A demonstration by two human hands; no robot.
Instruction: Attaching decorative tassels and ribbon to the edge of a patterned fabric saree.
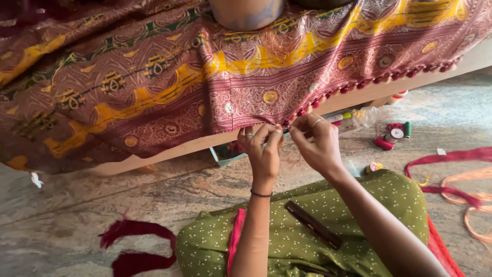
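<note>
A maroon patterned cloth point(169, 87) with yellow and green motifs hangs over a low bed edge. Small dark red tassels point(359, 84) run along its hem on the right part. My left hand point(262, 146) pinches the hem at the middle. Close beside it, my right hand point(318, 141), with a ring on one finger, has its fingertips closed at the last tassel on the hem; whether it holds thread or a needle is too small to tell. A dark bangle circles my left wrist. A dark flat stick point(313, 224) lies on my green dotted lap point(302, 236).
Thread spools point(394, 136) in red, green and white lie on the stone floor point(102, 205) right of my hands. Red and peach thread bundles point(461, 190) trail at the far right, dark red thread point(136, 246) at lower left. A round pot point(246, 13) stands on the bed.
</note>
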